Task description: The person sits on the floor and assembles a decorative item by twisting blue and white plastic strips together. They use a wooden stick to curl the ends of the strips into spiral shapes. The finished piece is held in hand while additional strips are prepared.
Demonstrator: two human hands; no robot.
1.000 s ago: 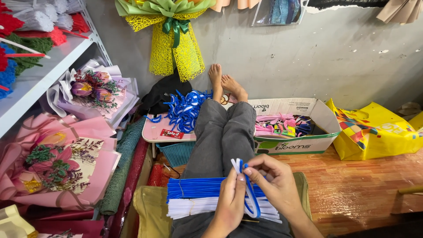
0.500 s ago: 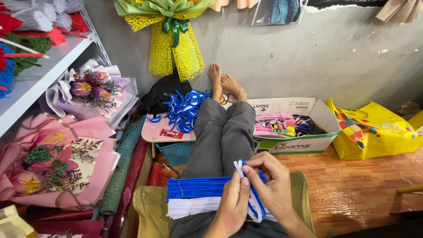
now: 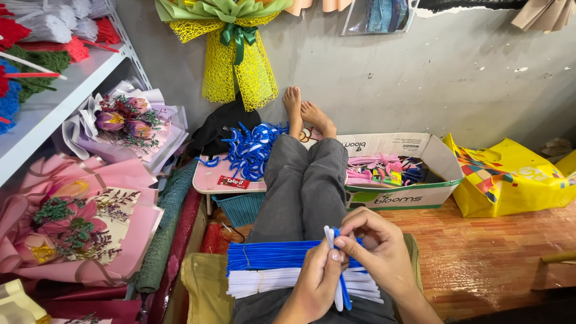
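Pipe cleaners [image 3: 339, 270] pinched between both hands, over lap

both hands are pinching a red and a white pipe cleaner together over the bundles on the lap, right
Not quite: the head view shows the left hand and right hand pinching a blue and white pipe cleaner pair, not red and white, over the lap bundles.

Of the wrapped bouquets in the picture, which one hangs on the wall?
The bouquet in yellow mesh with a green ribbon; the pink-wrapped bouquet and the lilac-wrapped bouquet lie low at left.
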